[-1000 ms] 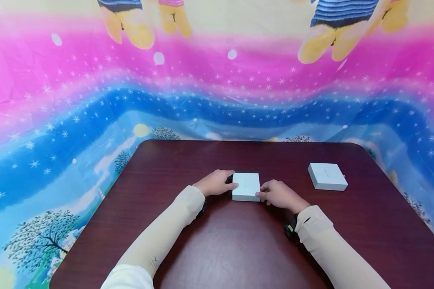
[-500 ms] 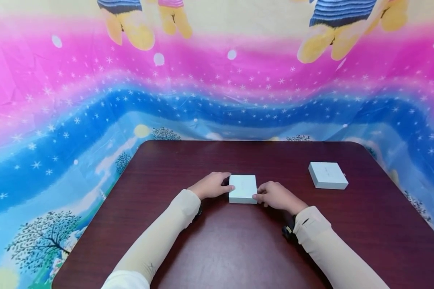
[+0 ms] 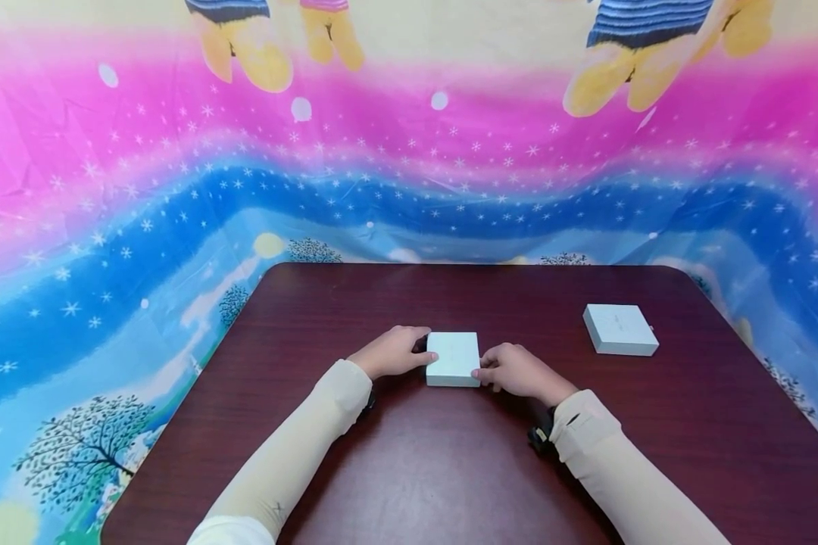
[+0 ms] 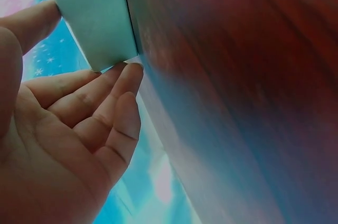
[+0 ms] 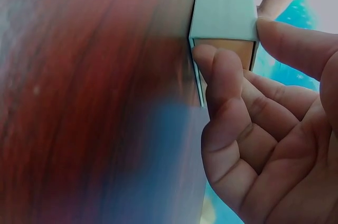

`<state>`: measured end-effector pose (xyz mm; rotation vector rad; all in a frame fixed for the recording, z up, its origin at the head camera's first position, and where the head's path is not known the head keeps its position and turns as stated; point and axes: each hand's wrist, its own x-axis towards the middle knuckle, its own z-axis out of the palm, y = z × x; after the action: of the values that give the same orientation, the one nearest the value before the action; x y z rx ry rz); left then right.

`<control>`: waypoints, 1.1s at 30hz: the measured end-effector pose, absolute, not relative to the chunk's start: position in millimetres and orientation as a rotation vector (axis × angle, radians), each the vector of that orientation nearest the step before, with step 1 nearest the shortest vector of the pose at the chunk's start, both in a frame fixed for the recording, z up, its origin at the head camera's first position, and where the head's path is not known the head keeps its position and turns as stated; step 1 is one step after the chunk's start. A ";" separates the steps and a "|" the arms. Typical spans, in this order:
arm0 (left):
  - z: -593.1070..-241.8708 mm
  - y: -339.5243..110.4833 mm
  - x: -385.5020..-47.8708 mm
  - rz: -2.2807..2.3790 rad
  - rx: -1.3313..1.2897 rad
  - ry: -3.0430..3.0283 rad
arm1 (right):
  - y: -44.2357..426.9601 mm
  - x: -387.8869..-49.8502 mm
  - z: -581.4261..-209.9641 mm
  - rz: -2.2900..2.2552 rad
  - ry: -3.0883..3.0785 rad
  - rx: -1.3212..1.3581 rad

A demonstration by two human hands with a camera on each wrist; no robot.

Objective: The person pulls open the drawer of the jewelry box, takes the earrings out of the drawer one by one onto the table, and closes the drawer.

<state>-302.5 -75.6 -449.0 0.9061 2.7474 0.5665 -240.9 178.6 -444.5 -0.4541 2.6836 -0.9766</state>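
A flat white square box [image 3: 453,352] lies on the dark red-brown table between both hands. My left hand [image 3: 390,353] holds its left side, thumb on the top edge; in the left wrist view the fingertips [image 4: 134,71] touch the side of the box. At the right side, my right hand [image 3: 518,371] grips the box with its thumb near the front corner. The right wrist view shows that end as a sleeve opening with a tan inner face [image 5: 235,48], partly covered by the curled fingers.
A second white box [image 3: 620,330], with a small tab on its right side, lies on the table [image 3: 436,469] at the back right. A printed cloth [image 3: 409,166] in pink and blue hangs behind the table and along its sides.
The box has slid a little left and towards me, with both hands moving along with it. The second box stays where it was.
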 end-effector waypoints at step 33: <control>-448.9 -104.1 -286.2 0.557 0.868 2.763 | 154.9 -232.0 -447.4 -1.107 2.579 -0.529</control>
<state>-286.2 -104.1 -448.9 0.8680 2.7625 0.5573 -232.0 154.9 -447.4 -0.5290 2.5792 -1.1069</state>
